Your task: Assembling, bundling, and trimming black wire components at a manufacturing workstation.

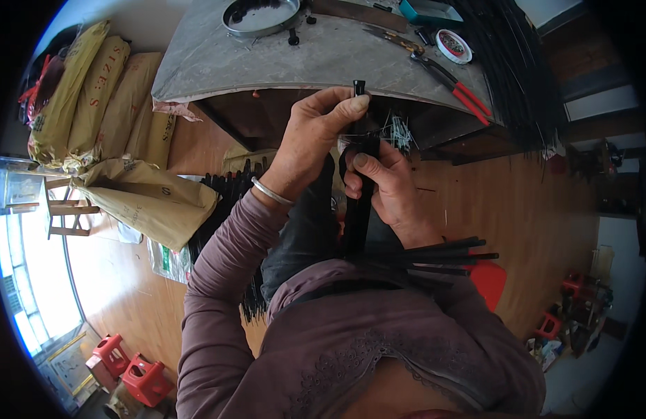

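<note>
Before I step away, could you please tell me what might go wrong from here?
The left hand pinches a small black piece near its end with thumb and finger, so it could slip free. The black rods beside the right forearm stick out past the body, so a nudge might knock them down. The red-handled tool has its handle ends at the table's front edge; a bump could tip it off.

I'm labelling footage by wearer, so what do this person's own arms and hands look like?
Both arms wear dull purple sleeves; the left sleeve is long and wrinkled, and the cuff of the right sleeve is hidden. The left hand and right hand are gloveless. A plain, silver-coloured bangle circles the left wrist.
</note>
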`<action>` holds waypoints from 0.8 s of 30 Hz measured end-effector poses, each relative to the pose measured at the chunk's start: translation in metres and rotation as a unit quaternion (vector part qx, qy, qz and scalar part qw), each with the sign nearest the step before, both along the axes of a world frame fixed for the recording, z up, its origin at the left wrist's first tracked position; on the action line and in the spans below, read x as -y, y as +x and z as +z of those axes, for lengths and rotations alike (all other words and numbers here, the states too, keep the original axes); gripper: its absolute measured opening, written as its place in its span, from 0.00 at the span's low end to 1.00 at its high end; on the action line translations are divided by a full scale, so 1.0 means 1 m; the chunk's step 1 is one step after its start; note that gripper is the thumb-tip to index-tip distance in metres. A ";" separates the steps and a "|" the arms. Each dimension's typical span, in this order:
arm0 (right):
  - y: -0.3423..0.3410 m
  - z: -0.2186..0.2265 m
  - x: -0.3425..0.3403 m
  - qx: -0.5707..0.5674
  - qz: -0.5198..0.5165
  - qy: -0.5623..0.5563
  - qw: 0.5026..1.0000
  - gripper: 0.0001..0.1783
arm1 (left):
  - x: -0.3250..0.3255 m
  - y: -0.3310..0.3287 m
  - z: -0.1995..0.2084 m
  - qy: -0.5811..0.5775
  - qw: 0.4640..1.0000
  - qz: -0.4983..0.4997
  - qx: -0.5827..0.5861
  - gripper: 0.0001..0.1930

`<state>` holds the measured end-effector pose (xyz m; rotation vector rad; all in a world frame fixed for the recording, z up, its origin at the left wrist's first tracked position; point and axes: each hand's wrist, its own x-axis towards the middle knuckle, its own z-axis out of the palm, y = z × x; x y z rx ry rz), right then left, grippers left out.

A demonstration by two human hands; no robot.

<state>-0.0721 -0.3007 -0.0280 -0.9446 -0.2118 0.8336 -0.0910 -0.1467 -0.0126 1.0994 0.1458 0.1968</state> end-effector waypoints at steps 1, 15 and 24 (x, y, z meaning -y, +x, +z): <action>0.000 -0.001 0.001 0.003 0.006 0.006 1.000 0.11 | 0.000 0.000 0.000 0.002 1.000 -0.004 -0.001 0.13; 0.003 -0.008 0.006 0.019 -0.032 0.025 0.999 0.09 | 0.001 -0.019 0.009 0.156 0.986 -0.038 -0.050 0.19; 0.009 0.008 0.022 0.410 -0.062 -0.200 0.888 0.11 | 0.021 -0.034 0.016 0.143 0.988 0.014 -0.055 0.16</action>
